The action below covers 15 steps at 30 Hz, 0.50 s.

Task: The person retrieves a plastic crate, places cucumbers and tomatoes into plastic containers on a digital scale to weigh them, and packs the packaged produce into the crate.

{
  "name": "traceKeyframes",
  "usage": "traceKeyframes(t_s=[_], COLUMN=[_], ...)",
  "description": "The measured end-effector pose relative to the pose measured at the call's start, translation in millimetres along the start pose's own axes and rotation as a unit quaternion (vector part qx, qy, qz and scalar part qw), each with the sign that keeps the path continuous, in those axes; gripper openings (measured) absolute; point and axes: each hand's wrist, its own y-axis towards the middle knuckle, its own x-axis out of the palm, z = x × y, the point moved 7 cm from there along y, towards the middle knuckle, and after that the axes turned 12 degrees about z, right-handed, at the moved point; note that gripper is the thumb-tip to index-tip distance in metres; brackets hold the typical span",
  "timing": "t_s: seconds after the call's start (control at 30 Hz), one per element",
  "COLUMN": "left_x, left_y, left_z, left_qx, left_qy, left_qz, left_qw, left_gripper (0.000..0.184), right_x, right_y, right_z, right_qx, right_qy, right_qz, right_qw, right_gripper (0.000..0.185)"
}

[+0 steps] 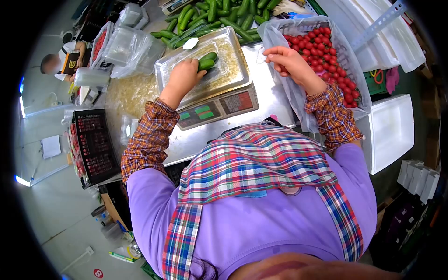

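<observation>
My left hand [183, 78] reaches over the metal tray [226, 77] of a weighing scale [218, 108], its fingers closed around the near ends of two small green cucumbers [206, 64]. A white oval label [190, 43] lies by the tray's far left corner, just beyond that hand. My right hand [293, 66] is raised beside the scale, at the left edge of a lined crate of cherry tomatoes [322, 56]. Its fingers are curled together near a small pale, see-through piece [261, 56]; whether they grip it is hard to make out.
Many cucumbers [219, 14] are heaped behind the scale. Clear plastic containers [123, 49] are stacked at the left, above a black crate [95, 144]. A white foam box [392, 133] stands at the right. Another person [65, 60] is at the far left.
</observation>
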Motion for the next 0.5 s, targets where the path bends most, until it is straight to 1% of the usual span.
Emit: traceKeyframes(t_s=[0.07,0.17,0.27,0.3,0.4,0.43,0.5], left_x=[-5.4,-6.6,1.5,9.4,15.8,11.6,9.5], left_y=[3.5,17.8,27.1,25.2,13.3,11.0,11.1], left_z=[-2.1,-9.3,-0.2,-0.9,-6.4,-9.5,-16.7], left_qx=[-0.019,-0.042,-0.049,-0.025,0.035,0.025,0.007], left_qy=[0.008,-0.091,-0.180,-0.168,-0.128,-0.147,-0.157], left_qz=[0.011,-0.017,-0.090,-0.062,-0.039,-0.019,-0.047], left_qw=[1.000,0.995,0.978,0.983,0.990,0.989,0.986], left_gripper=[0.037,0.040,0.043,0.040,0.036,0.030,0.026], right_x=[0.4,2.0,-0.1,-0.6,-0.5,-0.1,0.5], right_y=[1.3,3.7,5.6,5.5,5.3,5.6,5.2], right_z=[1.0,0.3,0.4,0.8,1.9,2.0,1.9], right_qx=[0.001,-0.004,0.000,0.001,0.002,0.004,0.004], right_qy=[-0.008,-0.010,-0.011,-0.010,-0.005,-0.003,-0.004], right_qz=[0.001,-0.002,0.000,-0.001,-0.003,-0.004,-0.003], right_qw=[1.000,1.000,1.000,1.000,1.000,1.000,1.000], right_gripper=[0.027,0.027,0.027,0.027,0.026,0.026,0.026])
